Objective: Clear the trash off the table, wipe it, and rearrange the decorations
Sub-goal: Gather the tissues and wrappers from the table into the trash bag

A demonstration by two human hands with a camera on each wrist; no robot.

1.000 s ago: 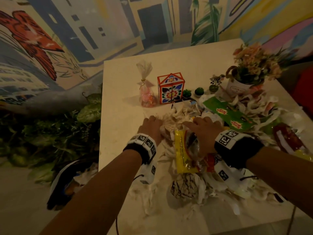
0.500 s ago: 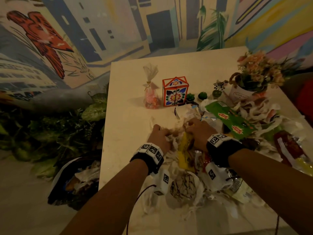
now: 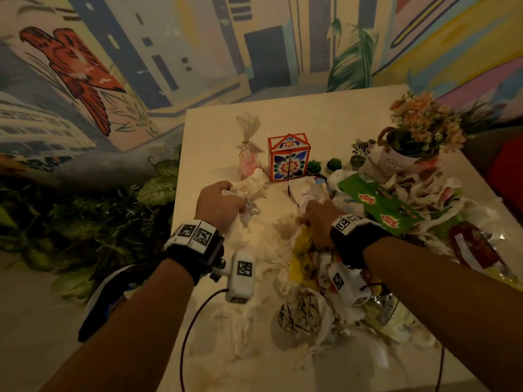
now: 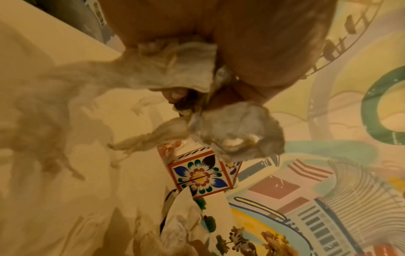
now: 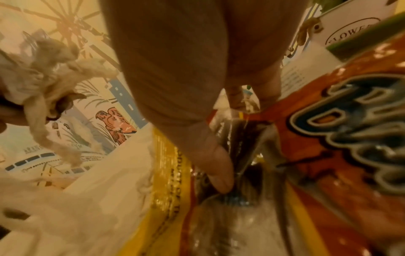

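Note:
Trash covers the near and right part of the pale table (image 3: 215, 128): torn tissue paper, wrappers, a green sponge pack (image 3: 376, 205). My left hand (image 3: 226, 193) grips a wad of crumpled tissue (image 3: 250, 185) just left of the pile, lifted off the tabletop in the left wrist view (image 4: 236, 128). My right hand (image 3: 308, 206) reaches into the pile, thumb (image 5: 219, 176) and fingers pinching a clear plastic wrapper (image 5: 241, 131) beside a yellow-orange snack bag (image 5: 328, 173). Behind stand the floral box (image 3: 288, 159), a candy bag (image 3: 249, 157) and a flower pot (image 3: 396, 162).
Two tiny cacti (image 3: 314, 166) and a zebra figurine (image 3: 362, 147) stand between the box and the pot. A red wrapper (image 3: 475, 247) lies at the right edge. A dark bag holding paper scraps (image 3: 113, 290) sits on the floor left of the table, by green plants.
My left hand has pulled left and away from the pile with a wad of tissue in its grip. My right hand stays dug into the trash. The head view has dipped.

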